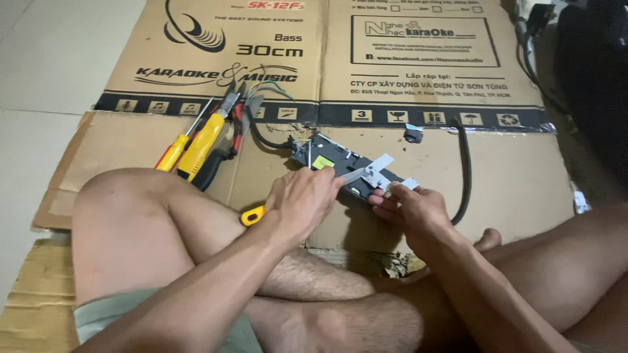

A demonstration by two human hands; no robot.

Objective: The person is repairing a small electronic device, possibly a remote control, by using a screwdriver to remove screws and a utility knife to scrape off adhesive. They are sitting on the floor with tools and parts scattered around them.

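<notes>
Left hand [302,201], fingers curled shut around a yellow-handled tool [252,215]; right hand [411,208] pinching a grey metal bracket [374,171] on the dark circuit module [340,167], mid-sheet on flattened cardboard [510,176] over pale tiled floor [39,65]. Spare screwdrivers [190,140] lie toward its left edge.

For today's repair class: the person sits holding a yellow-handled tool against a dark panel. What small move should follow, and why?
Probably keep the right hand pinning the dark panel while the left hand turns the yellow-handled tool, since its tip seems to meet the panel; the exact contact is hidden.
</notes>
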